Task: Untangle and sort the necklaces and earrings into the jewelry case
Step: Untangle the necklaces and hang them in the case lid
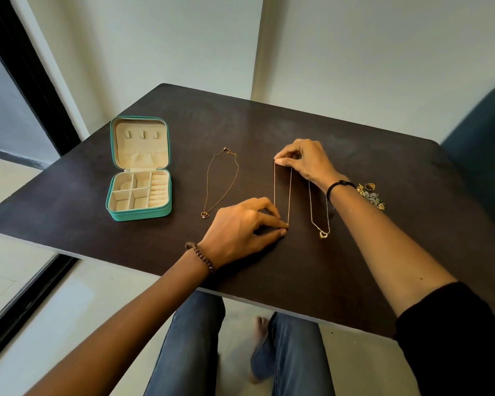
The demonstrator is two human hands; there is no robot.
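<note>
Head view: a dark brown tabletop (269, 124) stands against pale walls, with a blue chair (480, 132) at its right end, a dark door frame at left and pale floor below.

Count: one teal jewelry case (139, 215), open with its lid laid back, on the left part of the tabletop; three necklaces side by side to its right; one heap of small jewelry (372, 197) behind my right wrist, its pieces too small to tell apart.

The ring-pendant necklace (205, 214) lies loose nearest the case. The heart-pendant necklace (323, 234) lies rightmost, its chain running under my right wrist. Between them the middle necklace (290, 195) is drawn straight. The fingers (279, 161) of my right hand (306, 161) pinch its far end, and the fingers (282, 228) of my left hand (240, 227) pinch its near end at the tabletop. The case sits well apart from both hands.
</note>
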